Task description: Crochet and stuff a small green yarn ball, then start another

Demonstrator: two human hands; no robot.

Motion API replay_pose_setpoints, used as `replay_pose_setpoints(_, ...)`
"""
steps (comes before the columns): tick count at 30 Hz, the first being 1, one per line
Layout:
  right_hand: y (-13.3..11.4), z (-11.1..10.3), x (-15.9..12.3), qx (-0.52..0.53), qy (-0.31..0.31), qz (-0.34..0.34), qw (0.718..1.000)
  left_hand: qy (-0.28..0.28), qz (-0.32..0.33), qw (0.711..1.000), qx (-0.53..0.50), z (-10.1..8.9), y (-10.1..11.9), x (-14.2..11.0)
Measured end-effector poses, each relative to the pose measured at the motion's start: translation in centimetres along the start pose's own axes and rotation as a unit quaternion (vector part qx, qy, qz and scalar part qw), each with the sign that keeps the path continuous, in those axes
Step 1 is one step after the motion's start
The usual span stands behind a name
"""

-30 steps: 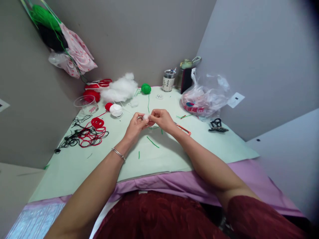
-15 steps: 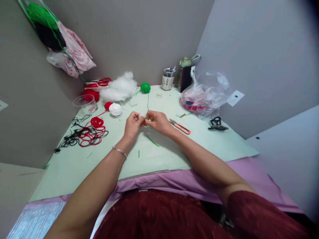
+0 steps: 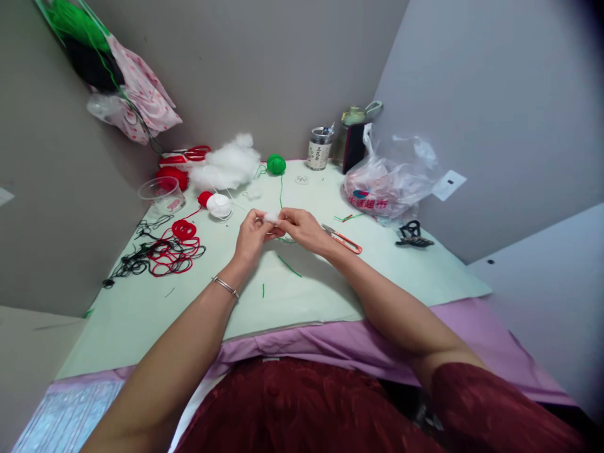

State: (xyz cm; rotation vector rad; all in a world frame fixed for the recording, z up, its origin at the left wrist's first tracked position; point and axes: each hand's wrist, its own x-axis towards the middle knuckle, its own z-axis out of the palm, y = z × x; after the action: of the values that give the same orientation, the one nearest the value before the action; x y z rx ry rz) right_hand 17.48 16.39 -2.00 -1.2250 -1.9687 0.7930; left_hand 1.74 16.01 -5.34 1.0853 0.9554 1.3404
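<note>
Step in hand: a white tuft of fluff (image 3: 271,218) is being worked at the fingertips, in front of the green yarn ball (image 3: 276,165), over the table (image 3: 425,277). By the left hand (image 3: 253,236), one, in front of the ball and slightly left, it is gripped between thumb and fingers. By the right hand (image 3: 302,229), one, in front and slightly right, its edge appears to be pinched; whether anything else is held beneath cannot be told. In judgement, the tuft is best held lightly on the left and teased in small pinches on the right, so that the fibres are not crushed.

Count, left to right, placed from the green ball (one):
- Black cord tangle (image 3: 136,261), one, far left and in front.
- Clear cup (image 3: 165,200), one, to the left.
- Red coil (image 3: 184,229), one, left and in front.
- Small red ball (image 3: 204,199), one, left and in front; white ball (image 3: 219,206), one, just beside it.
- White fluff mound (image 3: 226,163), one, immediately left.
- Green offcuts (image 3: 289,265), two loose pieces, in front, nearer than the hands.
- Pen jar (image 3: 318,154), one, near, to the right.
- Orange-handled snips (image 3: 349,243), one, right and in front.
- Plastic bag (image 3: 382,189), one, to the right.
- Black claw clip (image 3: 413,234), one, far right and in front.
</note>
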Motion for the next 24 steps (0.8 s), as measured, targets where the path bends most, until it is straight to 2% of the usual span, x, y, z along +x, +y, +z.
replay_pose_setpoints(4,-0.5,0.5,-0.3,0.009,-0.01,-0.022,1.0,0.032,0.02,0.999,0.004,0.1,-0.2,0.1)
replay_pose_setpoints(7,0.1,1.0,0.1,0.024,-0.005,-0.01,1.0,0.04,0.039,0.998,0.002,0.3,-0.3,-0.1)
replay_pose_setpoints(12,1.3,1.2,1.0,0.026,0.038,0.037,0.998,0.017,0.063,0.998,-0.01,0.7,0.1,-0.7)
replay_pose_setpoints(16,1.0,0.6,0.9,0.007,0.066,0.063,0.996,-0.015,0.062,0.998,-0.017,0.7,0.9,-1.0)
replay_pose_setpoints(20,0.3,0.1,0.4,-0.014,0.062,0.058,0.996,-0.029,0.058,0.998,-0.006,0.3,1.3,-0.7)
replay_pose_setpoints(24,0.0,-0.2,0.1,-0.043,0.044,0.04,0.997,-0.029,0.05,0.998,0.013,0.1,0.9,-0.3)
